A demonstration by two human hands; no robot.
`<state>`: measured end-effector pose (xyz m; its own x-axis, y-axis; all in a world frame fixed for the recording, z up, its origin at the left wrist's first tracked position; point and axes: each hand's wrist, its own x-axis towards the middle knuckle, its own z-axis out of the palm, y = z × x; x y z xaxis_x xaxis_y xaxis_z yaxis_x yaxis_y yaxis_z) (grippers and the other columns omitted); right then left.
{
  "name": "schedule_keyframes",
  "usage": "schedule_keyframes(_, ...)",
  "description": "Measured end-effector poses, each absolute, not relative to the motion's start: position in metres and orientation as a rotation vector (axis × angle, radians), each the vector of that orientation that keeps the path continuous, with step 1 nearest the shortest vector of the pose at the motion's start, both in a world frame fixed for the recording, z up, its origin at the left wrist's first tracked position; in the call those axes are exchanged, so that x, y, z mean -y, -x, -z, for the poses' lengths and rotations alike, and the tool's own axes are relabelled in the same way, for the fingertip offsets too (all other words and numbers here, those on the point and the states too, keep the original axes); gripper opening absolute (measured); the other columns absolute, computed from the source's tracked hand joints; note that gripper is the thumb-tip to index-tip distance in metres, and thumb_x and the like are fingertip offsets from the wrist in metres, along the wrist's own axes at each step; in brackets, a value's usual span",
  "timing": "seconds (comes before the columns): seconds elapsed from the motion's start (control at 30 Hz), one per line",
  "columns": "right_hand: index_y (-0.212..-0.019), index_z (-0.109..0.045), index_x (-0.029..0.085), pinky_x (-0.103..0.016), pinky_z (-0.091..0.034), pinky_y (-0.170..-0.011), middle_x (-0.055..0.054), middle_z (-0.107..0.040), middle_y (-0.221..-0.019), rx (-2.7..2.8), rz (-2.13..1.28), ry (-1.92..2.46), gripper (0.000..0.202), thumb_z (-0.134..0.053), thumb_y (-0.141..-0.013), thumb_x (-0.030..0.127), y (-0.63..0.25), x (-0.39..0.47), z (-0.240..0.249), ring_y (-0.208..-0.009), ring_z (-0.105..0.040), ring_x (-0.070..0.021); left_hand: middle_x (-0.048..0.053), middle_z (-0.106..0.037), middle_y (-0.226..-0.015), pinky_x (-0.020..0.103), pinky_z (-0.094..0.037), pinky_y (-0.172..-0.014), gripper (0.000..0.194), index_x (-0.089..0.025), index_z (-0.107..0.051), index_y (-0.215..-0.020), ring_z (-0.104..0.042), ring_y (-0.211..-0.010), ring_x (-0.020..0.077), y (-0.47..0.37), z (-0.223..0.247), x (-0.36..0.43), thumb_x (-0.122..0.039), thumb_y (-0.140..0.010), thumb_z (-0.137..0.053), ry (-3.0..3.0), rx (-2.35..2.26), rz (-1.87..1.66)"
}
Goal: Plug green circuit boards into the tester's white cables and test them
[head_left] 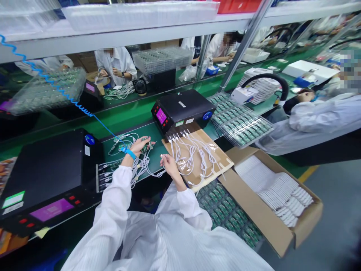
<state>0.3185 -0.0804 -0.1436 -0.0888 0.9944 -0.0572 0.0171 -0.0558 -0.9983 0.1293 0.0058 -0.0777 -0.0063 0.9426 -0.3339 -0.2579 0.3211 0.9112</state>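
My left hand [138, 146], with a blue wrist strap [128, 152] at its wrist, is closed around a small green circuit board [147, 145]; how many boards it holds I cannot make out. To its right, my right hand [170, 166] pinches the end of a white cable [154, 174], its small tip pointing up. The two hands are apart, over the front of the green bench. Beneath and beside my left hand lie a tangle of white cables [142, 165] and more circuit boards [120, 146].
A black tester [186, 107] with plugged-in white cables [191, 154] stands ahead on cardboard. Another black tester [50, 169] is at left. Trays of boards [245, 126] stand at right, above an open carton [307, 226] of white cables. A coiled blue cord [56, 84] hangs overhead. Co-workers sit opposite and at right.
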Motion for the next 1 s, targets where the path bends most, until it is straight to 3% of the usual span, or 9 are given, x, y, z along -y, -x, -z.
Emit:
schedule_keyframes(0.1, -0.094, -0.061, 0.02, -0.028, -0.052, -0.064, 0.002, -0.063, -0.069, 1.293, -1.341, 1.201, 0.04, -0.056, -0.093, 0.06, -0.316, 0.079, 0.145, -0.059, -0.062, -0.0138, 0.011, -0.076, -0.075, 0.019, -0.04, -0.045, 0.029, -0.013, -0.066, -0.098, -0.056, -0.048, 0.0097, -0.134, 0.081, -0.006, -0.016, -0.077, -0.086, -0.833, -1.25, -1.025)
schedule_keyframes(0.37, -0.092, -0.061, 0.02, -0.029, -0.049, -0.065, 0.001, -0.065, -0.071, 1.337, -1.361, 1.2, 0.041, -0.057, -0.092, 0.061, -0.311, 0.077, 0.152, -0.059, -0.061, -0.0137, 0.008, -0.078, -0.08, 0.02, -0.04, -0.049, 0.032, -0.015, -0.064, -0.106, -0.059, -0.053, 0.0106, -0.126, 0.088, -0.008, -0.023, -0.082, -0.082, -0.949, -1.338, -1.042)
schedule_keyframes(0.73, -0.096, -0.064, 0.019, -0.029, -0.053, -0.068, 0.001, -0.068, -0.071, 1.314, -1.484, 1.165, 0.033, -0.068, -0.088, 0.051, -0.309, 0.078, 0.165, -0.062, -0.065, -0.0139, 0.007, -0.073, -0.072, 0.02, -0.039, -0.049, 0.026, -0.014, -0.067, -0.104, -0.059, -0.053, 0.0119, -0.113, 0.091, -0.02, -0.014, -0.082, -0.079, -0.972, -1.481, -1.044)
schedule_keyframes(1.0, -0.093, -0.065, 0.019, -0.028, -0.049, -0.061, 0.001, -0.065, -0.069, 1.187, -1.438, 1.126, 0.047, -0.076, -0.077, 0.062, -0.306, 0.077, 0.156, -0.057, -0.06, -0.0122, 0.009, -0.077, -0.082, 0.02, -0.042, -0.05, 0.038, -0.014, -0.069, -0.111, -0.06, -0.056, 0.0115, -0.121, 0.08, -0.012, -0.021, -0.077, -0.083, -0.996, -1.372, -1.052)
